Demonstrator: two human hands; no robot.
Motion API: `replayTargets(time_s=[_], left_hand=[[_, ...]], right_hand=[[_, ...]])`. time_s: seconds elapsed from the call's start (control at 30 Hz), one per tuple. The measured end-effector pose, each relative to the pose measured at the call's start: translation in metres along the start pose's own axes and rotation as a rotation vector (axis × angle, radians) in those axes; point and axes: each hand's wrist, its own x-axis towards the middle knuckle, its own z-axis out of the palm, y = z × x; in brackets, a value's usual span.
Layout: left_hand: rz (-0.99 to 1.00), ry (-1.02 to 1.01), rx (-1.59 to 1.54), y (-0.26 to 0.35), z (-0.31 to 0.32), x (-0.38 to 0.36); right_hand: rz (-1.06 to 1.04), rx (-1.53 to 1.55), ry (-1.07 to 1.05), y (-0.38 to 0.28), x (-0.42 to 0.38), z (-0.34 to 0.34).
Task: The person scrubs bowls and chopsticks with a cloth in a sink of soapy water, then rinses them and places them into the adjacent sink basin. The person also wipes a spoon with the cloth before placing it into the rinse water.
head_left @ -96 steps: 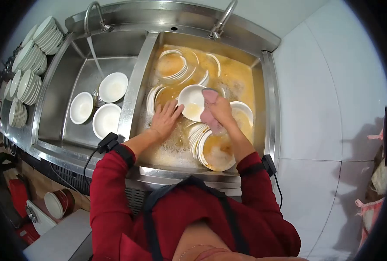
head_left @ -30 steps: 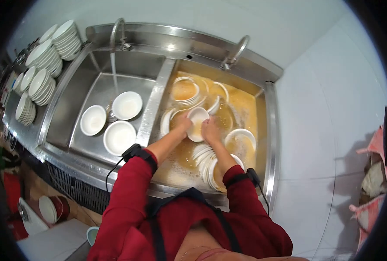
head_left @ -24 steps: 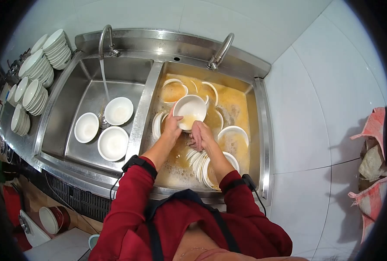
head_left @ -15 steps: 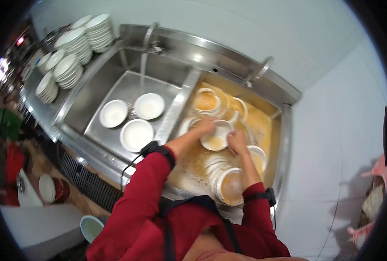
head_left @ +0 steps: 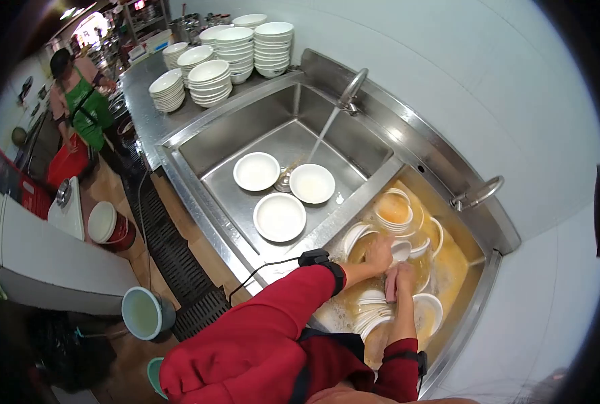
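My left hand (head_left: 379, 253) is closed over the soapy sink, fingers around a small white spoon (head_left: 400, 251) whose rounded end shows beside the fingertips. Just below it, my right hand (head_left: 404, 275) grips a pinkish scrubbing cloth (head_left: 390, 285), which hangs at the fingers close to the spoon. Cloudy yellowish water surrounds both hands. Around them white bowls (head_left: 394, 207) lie partly sunk, and a row of tilted white dishes (head_left: 372, 311) sits nearer to me. Another white bowl (head_left: 428, 313) floats or rests right of my right wrist.
Three white bowls (head_left: 279, 217) sit in the left basin, where water runs from a faucet (head_left: 352, 89). Stacked bowls (head_left: 235, 50) stand on the steel counter (head_left: 143, 94). A person in a green apron (head_left: 87, 108) stands far left. A bucket (head_left: 148, 313) is on the floor.
The white bowl between my hands is no longer held; a spoon and the pinkish cloth now show there. My view has swung left, bringing the person in the apron into sight.
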Motion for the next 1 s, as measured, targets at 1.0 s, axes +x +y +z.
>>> replayTargets(time_s=[1.0], left_hand=[[-0.7,-0.592,-0.982,-0.033,-0.006,0.037]], right_hand=[[-0.317,-0.587,0.46,0.053,0.011,-0.019]])
